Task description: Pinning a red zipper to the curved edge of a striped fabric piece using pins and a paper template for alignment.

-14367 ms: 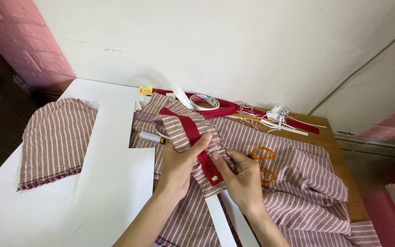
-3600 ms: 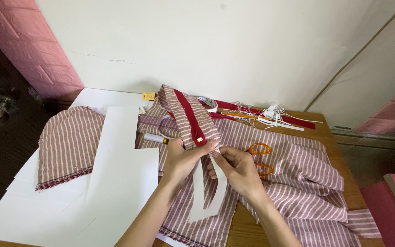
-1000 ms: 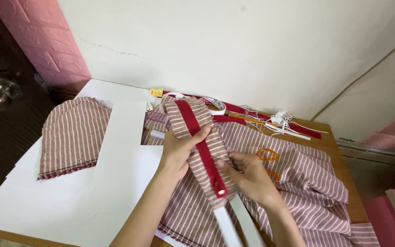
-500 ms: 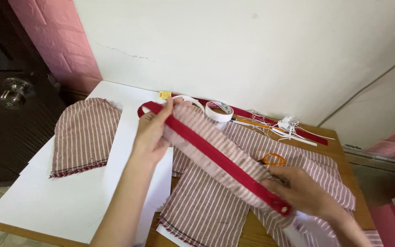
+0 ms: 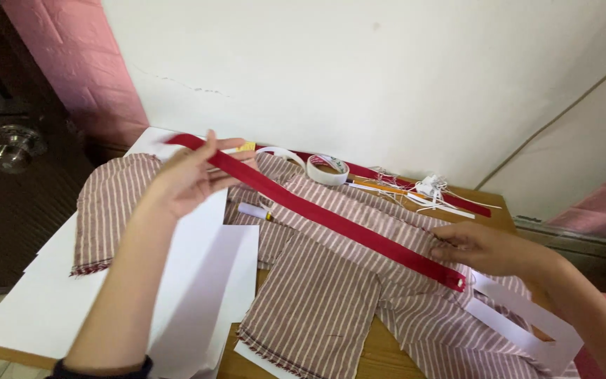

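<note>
My left hand is raised at the left and grips one end of a long red fabric band. My right hand pinches the band's other end low at the right, so it runs taut and slanted across the table. The band is joined along its edge to a red-and-white striped garment piece that spreads below it. A white paper strip lies under my right wrist.
A striped sleeve piece rests on white paper sheets at the left. A tape roll, a white marker, a tangle of white strips and another red band lie by the wall. A dark door with a knob stands at the far left.
My hands have drawn apart, left hand up and left, right hand down and right, stretching the folded red band out straight. The view has swung leftwards.
</note>
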